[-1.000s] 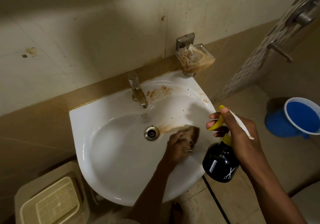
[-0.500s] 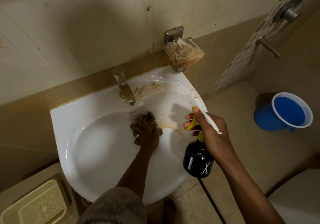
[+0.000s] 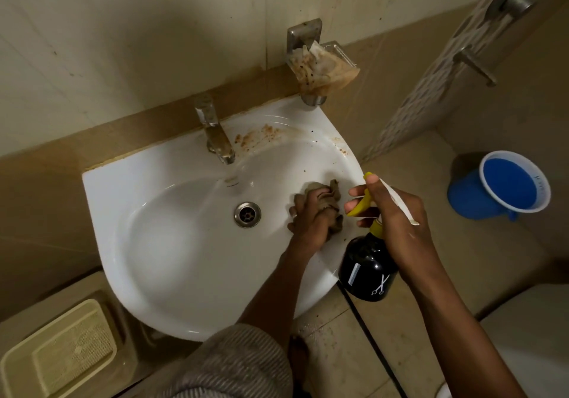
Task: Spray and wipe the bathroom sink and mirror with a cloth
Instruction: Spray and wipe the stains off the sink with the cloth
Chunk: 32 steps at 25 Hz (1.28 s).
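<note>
Sink (image 3: 160, 243) wiped with a bunched cloth (image 3: 331, 200).
Left hand (image 3: 311, 219) grip clenched on cloth, right of the drain (image 3: 247, 214); right hand (image 3: 397, 209) grasps the spray bottle (image 3: 366, 271) alongside.

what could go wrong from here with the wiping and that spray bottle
1. The cloth in the left hand looks brown and soiled, so it may smear grime across the white sink rather than lift it.
2. The brown stains on the ledge beside the tap lie away from the cloth and could get missed.
3. The right hand holds the spray bottle over the sink's edge; a slip might drop it on the floor.
</note>
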{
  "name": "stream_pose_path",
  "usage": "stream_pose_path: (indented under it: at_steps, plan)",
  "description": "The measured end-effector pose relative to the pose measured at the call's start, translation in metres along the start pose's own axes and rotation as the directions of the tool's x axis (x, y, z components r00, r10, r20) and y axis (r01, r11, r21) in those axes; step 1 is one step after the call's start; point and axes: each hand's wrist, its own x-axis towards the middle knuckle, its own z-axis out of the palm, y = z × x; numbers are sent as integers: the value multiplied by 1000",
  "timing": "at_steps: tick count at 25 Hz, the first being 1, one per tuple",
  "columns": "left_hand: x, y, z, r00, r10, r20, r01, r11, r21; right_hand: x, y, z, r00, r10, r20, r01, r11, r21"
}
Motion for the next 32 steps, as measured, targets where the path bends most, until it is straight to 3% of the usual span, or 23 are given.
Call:
stream_pose_path:
  at_steps: [10,15,19,20,22,25,28,31,32]
  plan:
    - [-60,19,16,958,251,136,-253,967,-1,-19,-46,-27,994,-86,-68,90,994,56]
    - [-73,24,30,948,215,235,-220,975,-6,-29,-71,-49,986,-120,-115,138,976,168]
    - [-117,36,23,892,241,383,-155,958,-242,-26,-78,-69,978,-140,-153,175,953,247]
    - [-124,35,16,897,237,372,-128,947,-296,-25,-80,-72,980,-137,-146,173,948,267]
    - [-120,36,-4,957,219,192,-134,917,-375,-26,-82,-74,983,-131,-131,164,943,288]
    - [-100,27,-53,985,172,9,-149,878,-455,-30,-81,-68,984,-113,-135,148,947,286]
    - [-92,-4,-76,998,49,-39,-61,906,-419,-34,-73,-63,990,-96,-103,120,958,262]
    - [-89,-27,-57,996,91,-12,-92,994,-67,-37,-67,-60,995,-74,-67,91,953,289]
    - [-89,-26,-49,994,85,67,-87,996,29,-37,-65,-62,995,-70,-67,87,952,294]
